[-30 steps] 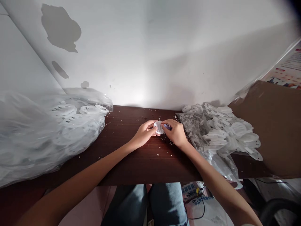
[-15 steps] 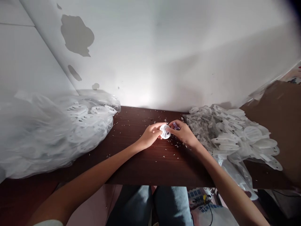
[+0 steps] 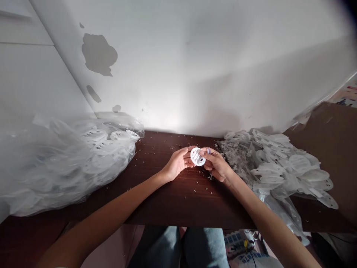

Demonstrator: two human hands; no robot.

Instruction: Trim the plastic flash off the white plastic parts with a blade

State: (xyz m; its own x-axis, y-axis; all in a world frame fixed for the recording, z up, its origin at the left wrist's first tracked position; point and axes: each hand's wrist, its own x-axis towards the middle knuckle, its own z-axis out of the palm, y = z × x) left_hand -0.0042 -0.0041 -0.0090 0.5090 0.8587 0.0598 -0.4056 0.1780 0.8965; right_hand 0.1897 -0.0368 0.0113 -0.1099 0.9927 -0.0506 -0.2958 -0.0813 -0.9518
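Note:
A round white plastic disc (image 3: 197, 158) with slots is pinched in my right hand (image 3: 219, 165), the thumb on its face. That hand also has a small purple-handled tool (image 3: 209, 151), with a thin dark tip pointing down below the fingers. My left hand (image 3: 177, 164) is at the disc's left edge, palm turned up and fingers apart. Some of its fingertips reach the disc's edge; whether they press on it I cannot tell. Small white scraps (image 3: 194, 191) are scattered on the dark wooden table (image 3: 167, 203) beneath both hands.
At the left lies a big clear plastic bag (image 3: 69, 167) of white plastic pieces. To the right are a heap of white pieces (image 3: 292, 163), a pile of small clippings (image 3: 237, 149) and a cardboard surface (image 3: 323, 130). A white wall (image 3: 181, 74) rises behind the table.
My left hand has loosened from the disc and its fingers have opened. The disc has turned slightly in my right hand, and the purple-handled tool now points down. The view has tilted slightly upward.

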